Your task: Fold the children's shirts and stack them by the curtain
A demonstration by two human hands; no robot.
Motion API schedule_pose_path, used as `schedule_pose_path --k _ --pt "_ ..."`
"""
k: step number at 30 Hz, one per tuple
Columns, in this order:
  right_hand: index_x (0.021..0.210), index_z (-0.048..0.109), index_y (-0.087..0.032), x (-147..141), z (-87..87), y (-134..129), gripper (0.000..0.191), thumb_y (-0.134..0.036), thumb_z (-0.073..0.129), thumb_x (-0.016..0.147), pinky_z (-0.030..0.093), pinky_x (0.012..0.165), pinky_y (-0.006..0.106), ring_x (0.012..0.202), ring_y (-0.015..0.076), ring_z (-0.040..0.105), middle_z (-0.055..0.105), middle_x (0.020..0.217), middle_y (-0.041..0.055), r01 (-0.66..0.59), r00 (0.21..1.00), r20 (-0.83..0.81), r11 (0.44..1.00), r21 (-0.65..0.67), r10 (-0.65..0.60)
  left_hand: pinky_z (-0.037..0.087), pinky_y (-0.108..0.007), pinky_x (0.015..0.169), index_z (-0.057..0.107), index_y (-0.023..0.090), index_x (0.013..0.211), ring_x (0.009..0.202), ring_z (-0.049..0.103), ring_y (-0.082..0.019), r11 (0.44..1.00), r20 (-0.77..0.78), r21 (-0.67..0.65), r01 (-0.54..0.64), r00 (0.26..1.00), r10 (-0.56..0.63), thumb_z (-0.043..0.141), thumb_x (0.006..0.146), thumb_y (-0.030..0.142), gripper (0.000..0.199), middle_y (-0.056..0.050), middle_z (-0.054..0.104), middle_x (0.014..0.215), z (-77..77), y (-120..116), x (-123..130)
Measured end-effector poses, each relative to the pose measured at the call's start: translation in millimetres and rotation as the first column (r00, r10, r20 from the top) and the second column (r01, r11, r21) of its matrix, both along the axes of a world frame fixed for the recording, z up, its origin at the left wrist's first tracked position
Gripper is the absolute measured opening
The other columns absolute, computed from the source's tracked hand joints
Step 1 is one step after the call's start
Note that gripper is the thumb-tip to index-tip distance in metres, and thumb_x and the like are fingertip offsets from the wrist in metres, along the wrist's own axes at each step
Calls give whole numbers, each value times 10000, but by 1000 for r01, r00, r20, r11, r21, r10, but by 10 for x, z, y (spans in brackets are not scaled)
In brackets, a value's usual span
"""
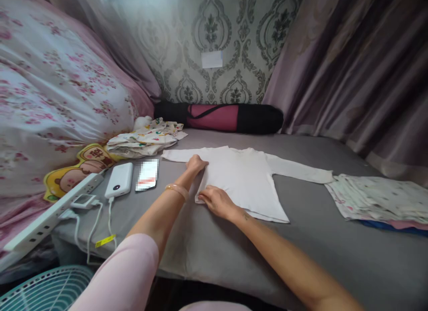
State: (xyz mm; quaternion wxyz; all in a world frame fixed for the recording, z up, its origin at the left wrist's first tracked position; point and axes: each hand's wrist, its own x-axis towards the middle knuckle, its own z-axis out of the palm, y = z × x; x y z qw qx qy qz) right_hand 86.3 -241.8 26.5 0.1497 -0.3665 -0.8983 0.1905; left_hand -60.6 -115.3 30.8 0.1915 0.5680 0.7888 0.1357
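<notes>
A white long-sleeved shirt (240, 177) lies spread on the grey bed surface (314, 222), its sleeves stretched out to both sides. My left hand (197, 163) is closed on the shirt's left side, just below where the left sleeve joins. Lower down, my right hand (216, 200) pinches the shirt's bottom left corner near the hem. The right sleeve's cuff touches a stack of folded clothes (384, 197).
Crumpled patterned clothes (143, 139), a phone (147, 174), a white power bank (119, 180) and a power strip (56, 210) with cables lie left. A black and maroon bag (214, 117) lies along the wall. A teal basket (50, 288) stands at lower left.
</notes>
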Motion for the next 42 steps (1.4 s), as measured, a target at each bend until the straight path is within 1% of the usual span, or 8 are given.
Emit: schedule_pose_path --k 10,15,18,20,22,28,39,42 --pt "992 673 -160 83 203 -361 212 -289 522 919 420 862 337 981 222 522 595 1022 112 -57 995 88 991 120 47 426 -290 792 668 180 931 971 627 -230 981 -75 111 160 986 -152 534 870 448 306 -96 706 1020 -58 -125 -107" --pt "1114 662 -220 421 308 -97 304 -323 421 961 435 827 273 941 182 597 677 1021 30 -173 984 -57 980 -97 168 433 -343 805 649 153 918 983 608 -277 958 -275 199 207 950 -148 479 900 387 290 -148 683 1006 115 -185 36" --pt "1150 642 -165 690 244 297 392 -286 307 986 407 921 302 1059 199 590 674 1121 65 154 986 -48 986 -60 -157 435 -356 874 636 163 956 998 591 -254 831 -345 249 498 847 -405 413 926 326 278 -132 667 1009 90 -352 252" --pt "1290 551 -126 842 139 492 428 -308 317 982 291 1065 379 1296 243 428 526 1372 133 366 930 32 931 15 -366 424 -365 943 614 168 1060 1074 564 -242 667 -324 223 711 699 -637 414 921 298 276 -127 642 1108 -31 -502 377" --pt "1420 407 -105 953 16 552 528 -383 311 981 146 1134 454 1421 271 218 320 1520 162 414 899 140 910 33 -414 383 -390 1027 543 152 1224 1221 487 -245 563 -307 207 800 599 -739 387 936 312 364 -147 559 1290 -188 -646 435" --pt "1498 270 -173 1183 -97 160 609 -477 292 972 2 1159 469 1458 241 55 135 1582 110 230 951 211 973 5 -226 147 -431 1178 277 168 1480 1450 169 -238 555 -280 113 824 562 -778 281 953 566 660 -115 243 1559 -334 -872 266" --pt "1501 256 -280 1845 123 -742 548 -389 356 973 48 1186 373 1452 168 113 196 1573 0 107 987 133 985 -137 -89 130 -429 1176 202 201 1513 1456 95 -256 515 -278 -21 857 490 -826 327 878 691 812 -95 139 1576 -153 -901 191" --pt "1445 403 -268 1959 309 -777 527 -390 445 934 170 1161 349 1417 202 253 317 1535 21 86 992 105 969 -232 -63 185 -421 1161 272 208 1493 1447 160 -278 516 -249 -77 853 485 -838 362 856 703 812 -112 197 1569 -47 -878 195"
